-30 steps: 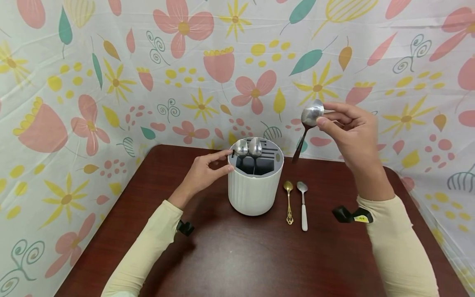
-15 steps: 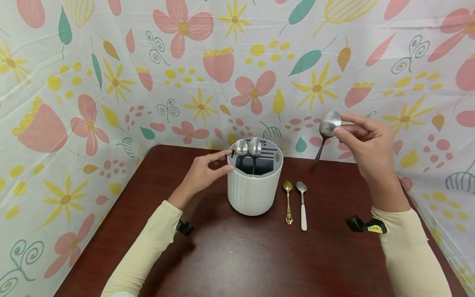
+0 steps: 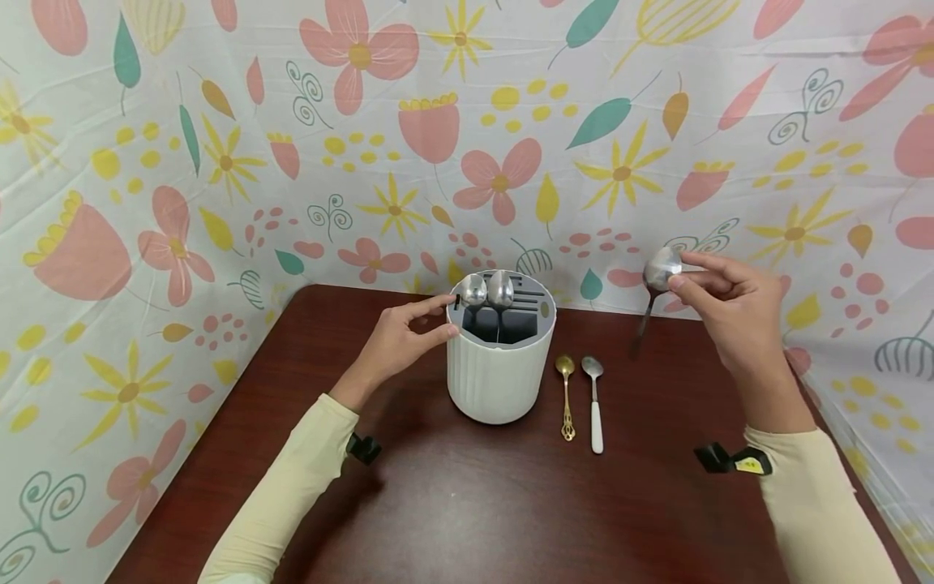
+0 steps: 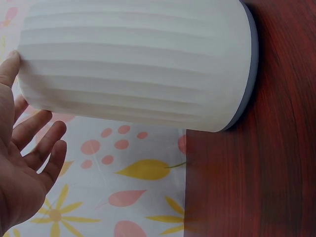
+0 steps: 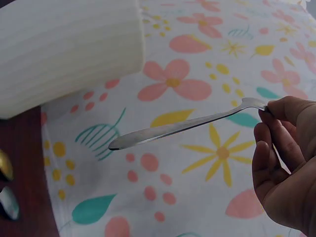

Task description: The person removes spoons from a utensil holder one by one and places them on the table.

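My right hand [image 3: 744, 316] pinches a metal spoon [image 3: 662, 272] at its bowl between thumb and fingers. The spoon hangs handle-down, to the right of the holder and above the table; in the right wrist view its handle [image 5: 168, 129] points left. My left hand [image 3: 401, 337] touches the left rim of a white ribbed cutlery holder [image 3: 496, 385] with thumb and index finger. The left wrist view shows its other fingers [image 4: 44, 145] extended loosely beside the holder. Two metal spoons [image 3: 501, 289] stand in the holder, bowls up, their handles hidden in the slots.
A gold spoon [image 3: 565, 397] and a white-handled spoon [image 3: 595, 401] lie side by side on the dark wooden table [image 3: 452, 503], right of the holder. A flower-patterned cloth [image 3: 503, 105] hangs behind and at both sides of the table.
My right hand has moved right and down with the metal spoon, away from the holder. The left hand, the holder and the two lying spoons have stayed in place.
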`<state>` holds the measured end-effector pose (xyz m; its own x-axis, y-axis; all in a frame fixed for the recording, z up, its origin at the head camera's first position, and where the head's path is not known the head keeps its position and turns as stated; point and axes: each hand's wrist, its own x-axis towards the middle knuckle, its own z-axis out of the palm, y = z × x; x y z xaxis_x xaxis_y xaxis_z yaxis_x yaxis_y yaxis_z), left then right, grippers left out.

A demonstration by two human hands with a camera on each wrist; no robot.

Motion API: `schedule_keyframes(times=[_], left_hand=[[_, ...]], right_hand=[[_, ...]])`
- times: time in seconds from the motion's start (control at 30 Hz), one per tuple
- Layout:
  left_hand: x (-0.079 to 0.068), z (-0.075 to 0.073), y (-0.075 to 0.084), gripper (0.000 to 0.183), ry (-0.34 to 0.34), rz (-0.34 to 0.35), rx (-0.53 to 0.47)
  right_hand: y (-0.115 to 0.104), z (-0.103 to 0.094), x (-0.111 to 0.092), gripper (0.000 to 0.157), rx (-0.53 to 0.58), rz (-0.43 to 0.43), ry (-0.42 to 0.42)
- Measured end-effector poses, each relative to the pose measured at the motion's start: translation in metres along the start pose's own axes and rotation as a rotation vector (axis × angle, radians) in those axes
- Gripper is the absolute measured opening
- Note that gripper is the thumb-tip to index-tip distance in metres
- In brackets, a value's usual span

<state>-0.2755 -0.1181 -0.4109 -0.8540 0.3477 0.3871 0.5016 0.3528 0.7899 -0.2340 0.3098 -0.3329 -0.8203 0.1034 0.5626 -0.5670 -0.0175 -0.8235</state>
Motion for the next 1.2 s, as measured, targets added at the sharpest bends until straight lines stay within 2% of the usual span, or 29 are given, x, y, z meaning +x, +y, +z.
schedule_keyframes(times=[0.2,0.53,0.77,1.2], left_hand=[[0.000,0.000,0.000,0.048,-0.005,-0.012,-0.013],[0.000,-0.001,0.001,0.048,-0.005,-0.011,0.006],[0.000,-0.001,-0.001,0.049,-0.006,0.002,-0.003],[-0.001,0.000,0.002,0.051,-0.007,-0.010,-0.010]], right_hand=[[0.013,-0.011,-0.010,0.034,-0.073,0.073,0.042],[0.034,-0.022,-0.024,0.034,-0.119,0.133,0.019],[0.049,-0.034,-0.039,0.031,-0.103,0.257,0.006],[0.084,-0.048,-0.064,0.035,-0.185,0.435,-0.014]])
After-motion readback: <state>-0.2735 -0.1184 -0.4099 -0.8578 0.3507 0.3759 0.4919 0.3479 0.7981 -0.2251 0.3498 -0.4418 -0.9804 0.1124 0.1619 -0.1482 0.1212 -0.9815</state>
